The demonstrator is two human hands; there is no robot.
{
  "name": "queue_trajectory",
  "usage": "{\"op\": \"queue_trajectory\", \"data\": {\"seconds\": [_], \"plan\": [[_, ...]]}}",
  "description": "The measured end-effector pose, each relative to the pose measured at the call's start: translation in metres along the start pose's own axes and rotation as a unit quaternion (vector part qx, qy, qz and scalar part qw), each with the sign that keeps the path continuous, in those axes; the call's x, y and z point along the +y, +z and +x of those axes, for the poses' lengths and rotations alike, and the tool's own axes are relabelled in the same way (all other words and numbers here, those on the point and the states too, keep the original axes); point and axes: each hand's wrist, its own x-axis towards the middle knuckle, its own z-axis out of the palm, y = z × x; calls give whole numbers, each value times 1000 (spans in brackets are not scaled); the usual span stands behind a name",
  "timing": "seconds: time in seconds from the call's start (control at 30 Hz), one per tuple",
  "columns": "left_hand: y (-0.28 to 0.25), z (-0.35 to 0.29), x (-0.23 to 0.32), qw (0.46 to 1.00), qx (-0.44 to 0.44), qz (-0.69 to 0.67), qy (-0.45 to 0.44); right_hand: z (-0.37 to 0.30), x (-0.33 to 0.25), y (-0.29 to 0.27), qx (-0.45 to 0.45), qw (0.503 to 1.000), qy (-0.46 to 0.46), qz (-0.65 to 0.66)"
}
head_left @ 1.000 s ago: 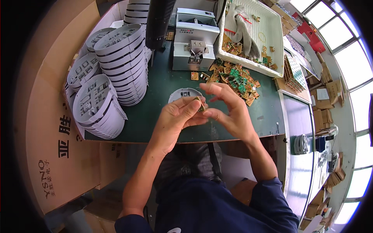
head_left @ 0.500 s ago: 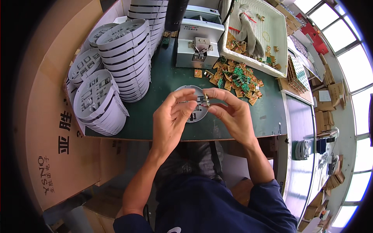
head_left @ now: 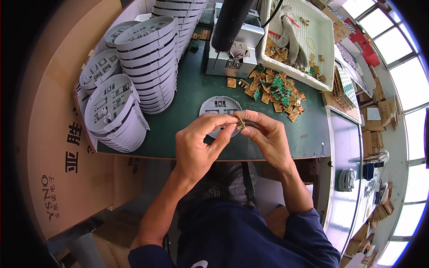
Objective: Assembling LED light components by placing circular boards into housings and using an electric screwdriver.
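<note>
A small tan circuit board [head_left: 241,122], seen nearly edge-on, is pinched between the thumb and index finger of my right hand [head_left: 269,136]. From the other side the thumb and index finger of my left hand [head_left: 195,142] close together right against the board. What sits between those left fingertips is too small and covered to make out. Just beyond and below both hands, a round grey plastic housing [head_left: 215,104] with slots lies on the green table [head_left: 178,134]; my fingers cover its near right part.
Stacks of grey housings [head_left: 147,67] rise on the left beside a cardboard sheet [head_left: 67,134]. A metal machine [head_left: 248,58] stands at the back, partly behind a black tube [head_left: 232,22]. Right of it are a pile of circuit boards [head_left: 279,91] and a white tray [head_left: 328,58] with gloves [head_left: 290,40].
My left thumb and index finger have moved right and closed against the board, which has tilted. More of the housing shows. The view has shifted slightly, bringing the black tube across the machine.
</note>
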Motion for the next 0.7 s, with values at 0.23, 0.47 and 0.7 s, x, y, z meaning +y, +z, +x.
{"op": "queue_trajectory", "data": {"seconds": [0.23, 0.47, 0.7], "plan": [[-1, 0, 5, 1000, -9, 5, -6, -1, 7, -5, -19, 1000, -7, -5], [-2, -1, 3, 1000, 0, -25, -7, 2, 23, -9, -50, 990, -12, 135], [2, -7, -3, 999, -9, 43, 24, 1, 25, -7, -50, 986, -3, 162]]}}
